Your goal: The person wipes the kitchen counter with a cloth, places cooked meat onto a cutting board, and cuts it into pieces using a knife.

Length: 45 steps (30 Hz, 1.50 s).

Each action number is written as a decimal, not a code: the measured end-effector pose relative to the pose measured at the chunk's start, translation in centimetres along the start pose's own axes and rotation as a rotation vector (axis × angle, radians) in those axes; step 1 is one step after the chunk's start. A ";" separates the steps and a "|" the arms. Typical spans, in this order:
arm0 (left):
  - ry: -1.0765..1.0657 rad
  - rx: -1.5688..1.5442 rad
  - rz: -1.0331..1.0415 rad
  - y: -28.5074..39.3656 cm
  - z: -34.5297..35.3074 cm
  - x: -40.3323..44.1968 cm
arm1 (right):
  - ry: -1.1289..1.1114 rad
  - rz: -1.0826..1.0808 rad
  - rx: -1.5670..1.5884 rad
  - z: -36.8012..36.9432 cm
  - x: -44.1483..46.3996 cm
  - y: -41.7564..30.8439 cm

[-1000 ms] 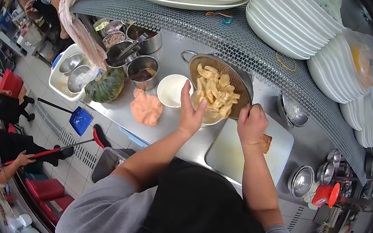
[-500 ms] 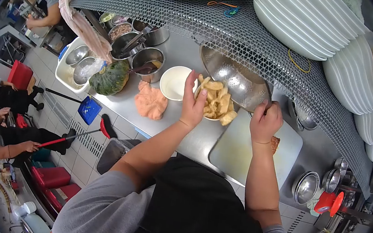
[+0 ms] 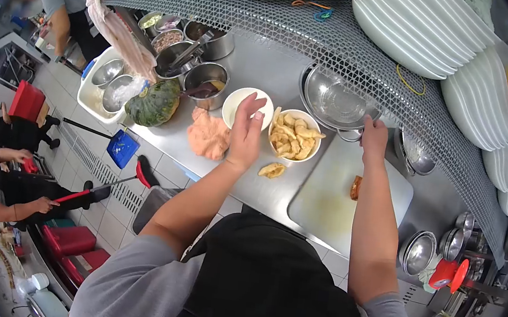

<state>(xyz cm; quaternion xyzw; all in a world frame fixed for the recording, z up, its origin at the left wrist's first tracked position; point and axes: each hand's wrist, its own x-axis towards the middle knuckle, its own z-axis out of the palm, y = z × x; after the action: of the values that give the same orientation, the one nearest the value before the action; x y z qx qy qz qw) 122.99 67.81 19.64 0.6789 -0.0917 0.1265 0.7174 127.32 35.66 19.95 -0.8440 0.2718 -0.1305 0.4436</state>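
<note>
My right hand (image 3: 373, 138) is closed on the edge of a metal colander (image 3: 335, 97), which rests over another metal bowl at the back of the counter. My left hand (image 3: 247, 133) is held up with its fingers stretched out, holding nothing, in front of an empty-looking white bowl (image 3: 236, 97). Between the hands, a second white bowl (image 3: 312, 155) is heaped with pale golden, fried-looking pieces (image 3: 293, 135). One such piece (image 3: 272, 170) lies loose on the counter below that bowl. A browned chunk (image 3: 355, 187) sits on the white cutting board (image 3: 325, 196), partly behind my right forearm.
Left of the bowls lie an orange-pink cloth (image 3: 208, 134) and a green pumpkin (image 3: 153, 103), with metal pots (image 3: 205, 83) behind. Stacked white plates (image 3: 419, 30) stand on a mesh-covered shelf (image 3: 245, 21) overhead. Co-workers stand at the left, one holding a red-handled broom (image 3: 104, 186).
The colander has gone from tilted over the bowl of pieces to resting farther back. My left hand has moved left and down, off that bowl. A loose piece now shows on the counter.
</note>
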 end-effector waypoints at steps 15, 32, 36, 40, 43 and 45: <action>-0.412 0.841 0.089 0.3 -5.3 -6.5 | -0.484 0.058 0.063 0.0 -14.3 1.4; -0.159 0.742 -0.037 9.7 -2.3 -2.5 | -0.480 0.069 0.181 3.7 -11.9 -1.0; -0.193 0.773 -0.286 9.8 -3.0 -10.2 | -0.509 0.134 0.331 6.5 -11.3 1.1; -0.170 0.958 -0.434 11.6 -5.8 -19.6 | -0.618 0.158 0.499 6.6 -10.4 2.1; -0.006 1.008 -0.628 12.9 -8.5 -27.0 | -0.665 0.140 0.478 5.2 -10.6 2.8; 0.109 0.980 -0.768 13.5 -9.7 -31.3 | -0.699 0.117 0.447 3.7 -11.4 2.5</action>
<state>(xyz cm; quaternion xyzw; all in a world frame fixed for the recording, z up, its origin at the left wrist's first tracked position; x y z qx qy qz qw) 88.69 76.36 22.35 0.9063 0.2643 -0.0784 0.3204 118.81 43.60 16.05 -0.7034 0.1173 0.1336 0.6882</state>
